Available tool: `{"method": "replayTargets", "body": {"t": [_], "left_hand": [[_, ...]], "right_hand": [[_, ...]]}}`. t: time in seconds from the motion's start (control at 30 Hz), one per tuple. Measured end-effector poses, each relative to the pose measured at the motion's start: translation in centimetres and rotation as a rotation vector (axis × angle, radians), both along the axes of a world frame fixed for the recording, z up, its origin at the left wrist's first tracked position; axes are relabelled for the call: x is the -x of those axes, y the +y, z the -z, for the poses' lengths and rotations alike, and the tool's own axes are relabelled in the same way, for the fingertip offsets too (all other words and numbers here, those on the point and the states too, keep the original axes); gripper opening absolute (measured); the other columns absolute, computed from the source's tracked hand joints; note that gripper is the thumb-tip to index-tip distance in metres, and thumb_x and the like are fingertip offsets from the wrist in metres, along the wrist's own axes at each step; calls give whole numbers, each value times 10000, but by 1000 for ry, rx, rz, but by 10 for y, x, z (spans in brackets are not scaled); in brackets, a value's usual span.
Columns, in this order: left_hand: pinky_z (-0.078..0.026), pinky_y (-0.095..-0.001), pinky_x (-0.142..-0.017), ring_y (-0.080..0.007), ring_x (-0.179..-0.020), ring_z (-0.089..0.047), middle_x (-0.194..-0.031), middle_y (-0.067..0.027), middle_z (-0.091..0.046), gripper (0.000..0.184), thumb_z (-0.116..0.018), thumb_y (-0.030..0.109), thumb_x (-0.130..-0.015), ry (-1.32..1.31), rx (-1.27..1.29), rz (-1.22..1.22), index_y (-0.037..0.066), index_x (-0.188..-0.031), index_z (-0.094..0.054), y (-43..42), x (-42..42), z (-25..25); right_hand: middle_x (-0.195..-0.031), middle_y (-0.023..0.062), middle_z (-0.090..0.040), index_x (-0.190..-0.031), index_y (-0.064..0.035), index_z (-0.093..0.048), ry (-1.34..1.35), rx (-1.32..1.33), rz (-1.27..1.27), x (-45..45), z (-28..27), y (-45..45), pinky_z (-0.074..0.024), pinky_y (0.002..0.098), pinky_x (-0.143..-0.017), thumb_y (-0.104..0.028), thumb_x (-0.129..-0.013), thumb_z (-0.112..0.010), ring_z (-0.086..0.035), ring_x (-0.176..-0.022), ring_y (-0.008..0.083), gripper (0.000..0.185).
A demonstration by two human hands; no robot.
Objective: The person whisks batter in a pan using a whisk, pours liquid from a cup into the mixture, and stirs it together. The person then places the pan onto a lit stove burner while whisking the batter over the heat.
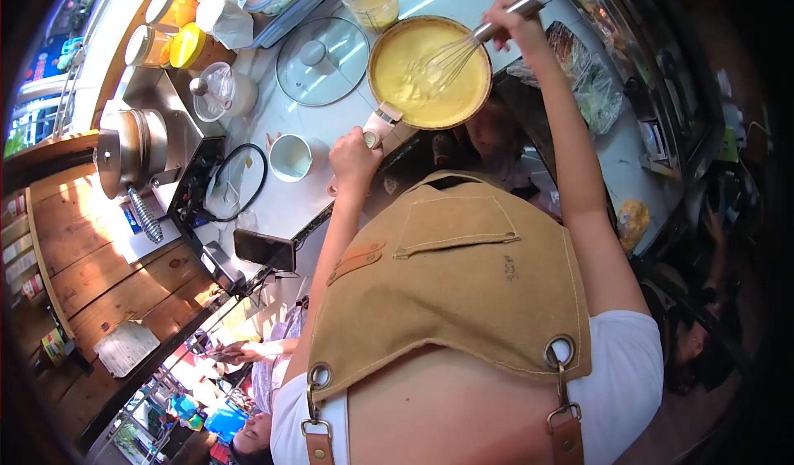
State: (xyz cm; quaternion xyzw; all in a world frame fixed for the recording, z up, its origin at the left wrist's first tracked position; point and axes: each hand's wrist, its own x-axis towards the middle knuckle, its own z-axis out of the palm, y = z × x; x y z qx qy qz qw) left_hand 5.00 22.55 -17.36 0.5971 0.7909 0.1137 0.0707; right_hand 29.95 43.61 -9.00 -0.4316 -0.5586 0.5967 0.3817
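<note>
A round pan [481, 105] of smooth yellow mixture [405, 47] stands at the top middle of the view. My right hand [514, 28], at the pan's upper right, is closed round the steel handle of a whisk [453, 62]; the whisk's wires dip into the mixture. At the pan's lower left, my left hand [356, 152] is wrapped round the pan's light-coloured handle [383, 121]. A glass lid [331, 72] lies left of the pan, and a jar of pale yellow liquid [372, 10] stands just above it.
Left of my left hand are a white cup [291, 157], a plastic tub [236, 93] and a metal appliance [145, 151]. Lidded jars [169, 9] line the upper left. A plastic bag [591, 93] lies right of my right forearm. A phone [265, 250] is at the counter's edge; another person [248, 436] is below.
</note>
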Motion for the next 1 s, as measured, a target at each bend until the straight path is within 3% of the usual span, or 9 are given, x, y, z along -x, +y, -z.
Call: {"method": "replayTargets", "body": {"t": [0.1,0.2,0.3,0.43,0.57,0.7,0.83,0.97,1.0], "left_hand": [[-468,-399,-546,-312,-599,-585,-614,-147,-582,154,-616,153,-593,-7,1,7,35,-673,-557,-1,0,2],[-467,-399,-546,-312,-603,-585,-616,-148,-582,153,-614,152,-591,-3,1,16,36,-672,-556,0,0,0],[-468,-400,-545,-312,-603,-585,-617,-150,-582,153,-613,152,-592,7,3,10,37,-676,-557,-1,0,0],[-469,-402,-540,-313,-594,-584,-619,-150,-583,158,-614,161,-601,4,14,10,38,-679,-556,0,0,-1],[-471,-404,-537,-313,-592,-586,-624,-147,-586,159,-617,172,-611,19,32,11,41,-675,-553,0,1,2],[-471,-406,-536,-312,-597,-587,-627,-145,-588,168,-621,185,-619,16,18,14,42,-675,-552,0,0,1],[-471,-405,-540,-314,-599,-587,-629,-145,-589,178,-622,192,-623,15,17,12,40,-680,-549,-1,1,3],[-472,-407,-544,-317,-599,-585,-631,-146,-590,176,-619,187,-622,6,19,22,38,-677,-544,1,0,1],[-472,-408,-545,-318,-600,-585,-631,-147,-590,173,-619,182,-621,8,18,24,37,-676,-542,0,1,2]], "right_hand": [[-524,62,-554,-630,-43,-531,51,-87,158,9,9,5,-335,206,-318,-117,-723,-585,-489,-359,100,131],[-570,60,-562,-669,-47,-531,112,-29,-121,26,12,-8,-341,200,-337,-110,-747,-572,-486,-374,96,108],[-620,56,-573,-688,-47,-529,-53,-76,-31,5,-2,7,-368,204,-368,-106,-750,-575,-510,-422,92,98],[-617,66,-580,-646,-53,-542,135,-116,-57,25,17,0,-347,200,-329,-110,-743,-577,-488,-369,98,118],[-624,64,-588,-667,-43,-531,-11,17,-127,7,1,7,-375,204,-358,-108,-732,-597,-513,-402,95,113],[-567,73,-570,-645,-40,-535,198,-96,-56,29,15,0,-351,209,-317,-105,-721,-599,-495,-359,99,119],[-580,66,-571,-646,-41,-526,37,-7,-114,13,3,6,-357,196,-334,-103,-722,-606,-496,-375,90,127],[-573,58,-559,-631,-44,-510,134,-56,-45,28,11,1,-347,198,-337,-101,-734,-597,-511,-392,91,147],[-644,67,-580,-696,-50,-518,111,-61,-80,28,14,-1,-369,193,-370,-112,-779,-555,-523,-430,99,110]]}}
